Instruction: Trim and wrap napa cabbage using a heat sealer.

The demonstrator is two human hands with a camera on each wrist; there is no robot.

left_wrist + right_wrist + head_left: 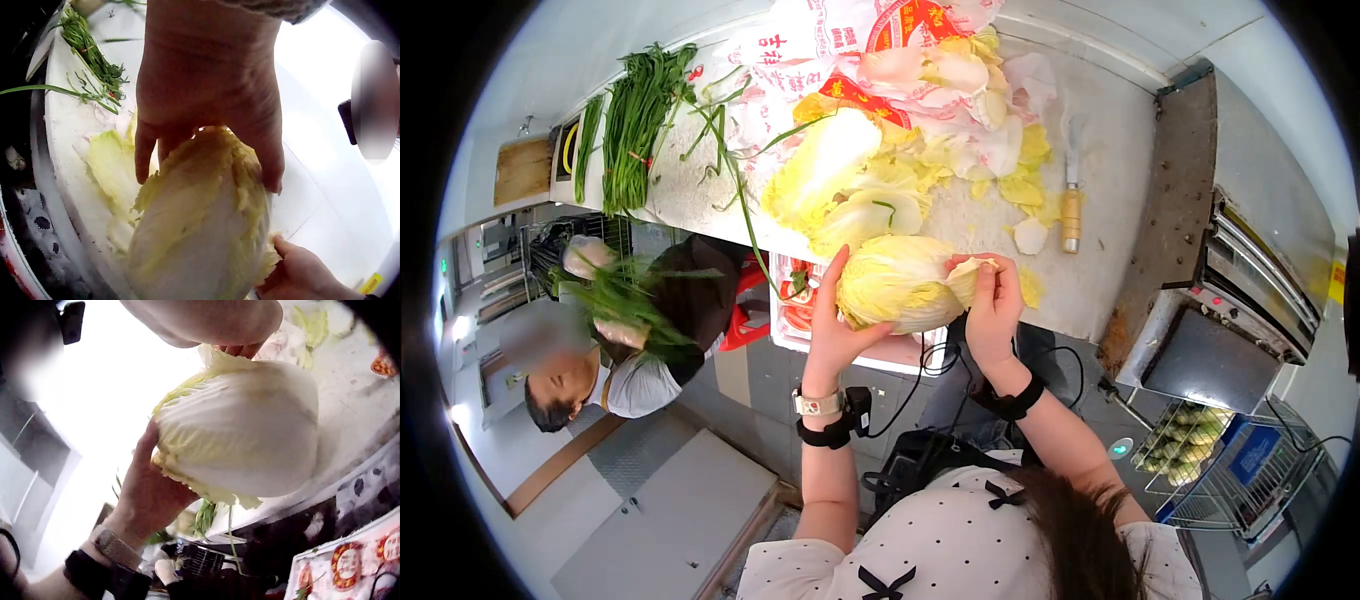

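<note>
A yellow-white head of napa cabbage (pixel 895 283) lies on its side at the front edge of the white counter. The left hand (pixel 836 325) grips its left end, thumb below and fingers above; in the left wrist view, that hand (pixel 209 81) spreads over the top of the cabbage (pixel 194 225). The right hand (pixel 996 312) pinches a leaf at the other end, between thumb and fingers. The right wrist view shows the cabbage (pixel 244 425) between the left hand (pixel 147 487) and the right hand (pixel 212 322), whose fingertips are partly hidden behind a leaf.
More cabbage (pixel 825 165) and loose leaves (pixel 1025 180) lie beyond the hands, near printed plastic bags (pixel 800 60). A knife (pixel 1071 205) lies to the right. Bundled green stalks (pixel 635 130) are at the left, where another person (pixel 640 385) holds greens. A white box (pixel 880 350) stands below the counter edge.
</note>
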